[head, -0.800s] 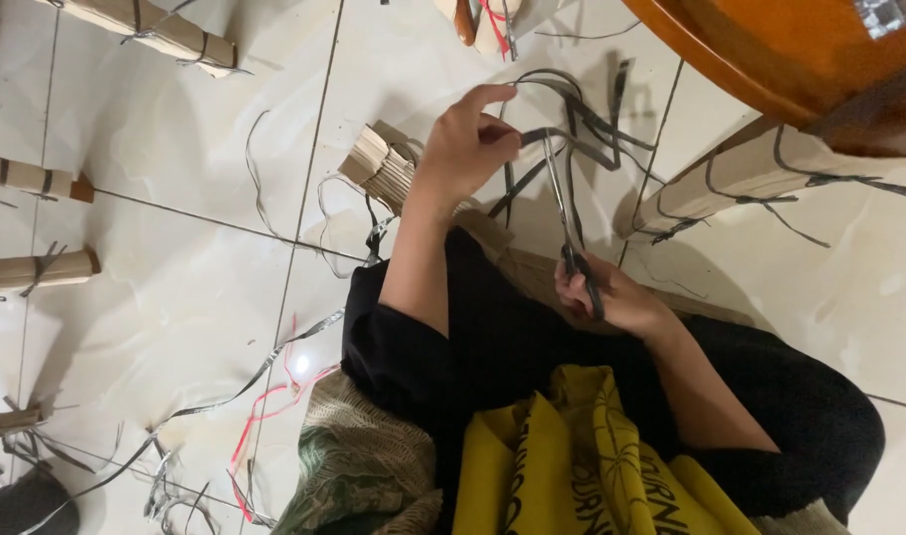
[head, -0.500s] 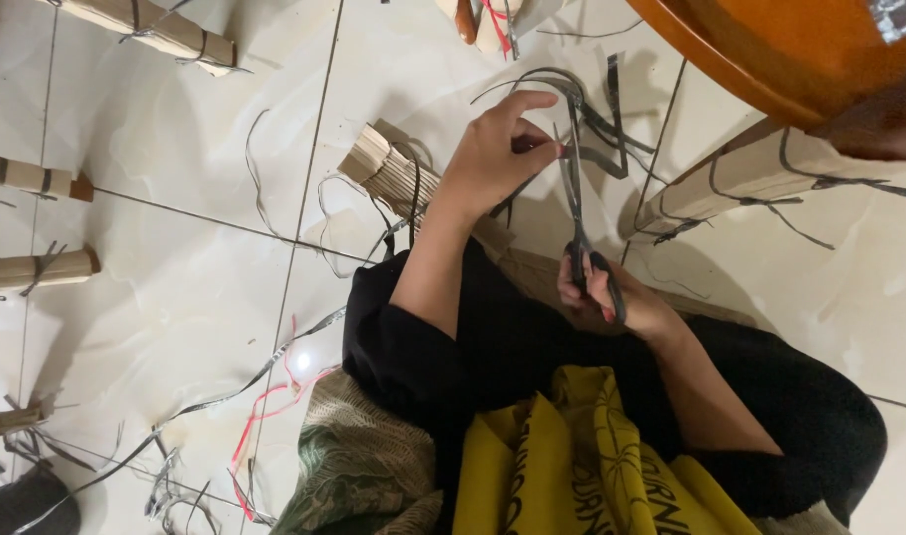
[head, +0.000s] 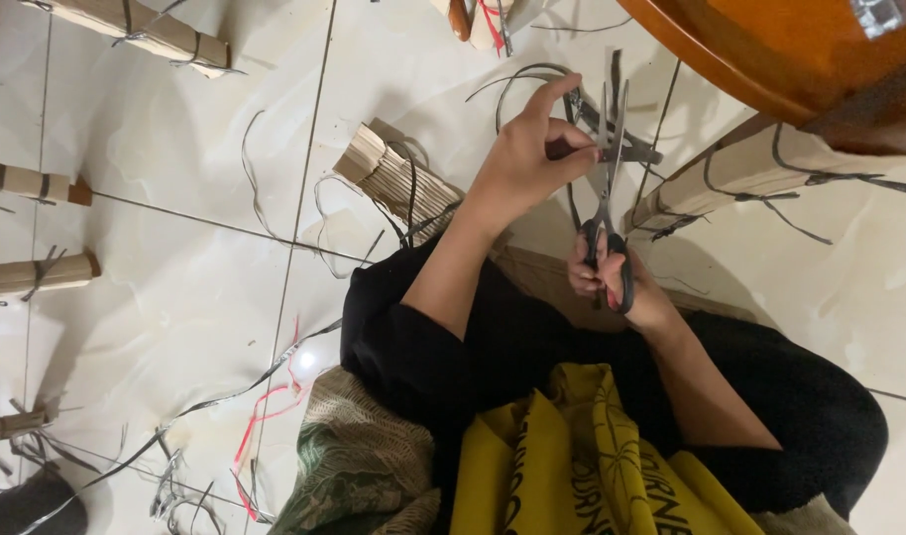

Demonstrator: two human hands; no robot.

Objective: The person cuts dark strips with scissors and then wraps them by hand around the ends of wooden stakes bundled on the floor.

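My left hand (head: 532, 154) is raised over the tiled floor and pinches a thin grey strap (head: 584, 107) between thumb and fingers. My right hand (head: 612, 282) sits just below it, fingers through the dark handles of a pair of scissors (head: 608, 168). The blades point upward and are slightly parted beside the strap at my left fingertips. A loop of the strap (head: 517, 84) curls away past my left hand. Under my left forearm lies a tan bundle of thin slats (head: 398, 178) tied with dark straps.
A second tied bundle (head: 750, 168) lies at the right under a round orange-brown wooden table (head: 770, 50). More bundles lie at the top left (head: 146, 30) and left edge (head: 27, 183). Cut grey and red strap scraps (head: 265, 416) litter the lower left floor.
My left hand has shifted right and up with the strap. My right hand has turned the scissors upright and brought the blades up to the strap.
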